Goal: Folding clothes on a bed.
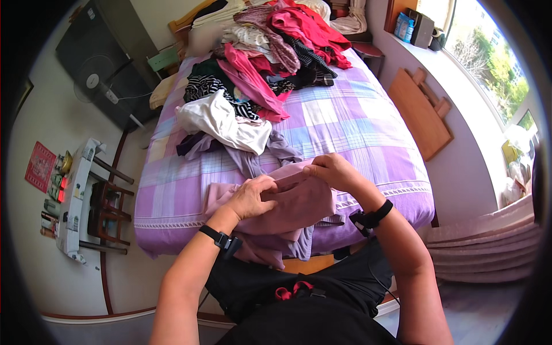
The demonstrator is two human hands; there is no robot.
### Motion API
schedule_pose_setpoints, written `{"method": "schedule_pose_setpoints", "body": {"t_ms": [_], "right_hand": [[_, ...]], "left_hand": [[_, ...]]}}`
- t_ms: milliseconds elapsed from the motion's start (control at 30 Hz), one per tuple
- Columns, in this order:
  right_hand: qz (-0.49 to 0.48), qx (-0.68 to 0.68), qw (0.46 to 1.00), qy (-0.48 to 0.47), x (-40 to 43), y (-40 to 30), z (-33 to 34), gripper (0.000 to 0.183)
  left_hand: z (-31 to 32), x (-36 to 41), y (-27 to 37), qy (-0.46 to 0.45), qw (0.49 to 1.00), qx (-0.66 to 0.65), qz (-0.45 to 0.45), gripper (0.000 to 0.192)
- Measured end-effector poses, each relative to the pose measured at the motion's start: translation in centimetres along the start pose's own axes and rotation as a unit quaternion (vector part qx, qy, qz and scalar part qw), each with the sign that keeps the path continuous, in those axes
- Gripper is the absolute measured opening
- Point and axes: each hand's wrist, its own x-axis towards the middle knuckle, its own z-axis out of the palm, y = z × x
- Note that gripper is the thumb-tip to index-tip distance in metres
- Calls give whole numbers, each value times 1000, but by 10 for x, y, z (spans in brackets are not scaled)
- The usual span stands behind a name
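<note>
A dusty-pink garment (pixel 297 207) lies in loose folds at the near edge of the bed, its lower part hanging over the edge. My right hand (pixel 334 170) pinches its upper edge between thumb and fingers. On the garment's left part rests my left hand (pixel 254 196), thumb and fingers bent around a fold; whether they grip the cloth is unclear. A greyish-lilac garment (pixel 305 243) shows beneath the pink one. Just beyond my hands, a lilac garment (pixel 282 146) lies partly under a white garment (pixel 226 125).
A heap of clothes (pixel 258 56) covers the far part of the bed, on a purple plaid bedspread (pixel 366 125). Left stand an electric fan (pixel 92 81), a covered table (pixel 75 207) and a wooden chair (pixel 110 211). A wooden board (pixel 418 112) leans below the windowsill (pixel 457 86) at right.
</note>
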Motion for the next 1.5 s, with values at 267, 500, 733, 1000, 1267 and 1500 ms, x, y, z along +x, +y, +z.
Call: {"method": "schedule_pose_setpoints", "body": {"t_ms": [267,500,733,1000,1267,1500], "right_hand": [[66,39,997,20,-4,13,4,35],[97,175,977,75,4,28,7,36],[114,152,978,91,-23,69,37,37],[156,140,968,135,-63,97,50,36],[112,118,970,178,-86,100,59,32],[111,112,968,194,-88,98,50,28]], "left_hand": [[-19,1,-7,-2,999,-2,-42,13],[-47,0,-22,-3,980,-98,-176,11],[-12,-6,-29,-65,972,-32,-224,20],[-20,-11,-21,-124,959,49,-250,33],[-16,-6,1,-186,945,-93,-252,41],[-129,45,70,-90,937,-259,-217,39]]}}
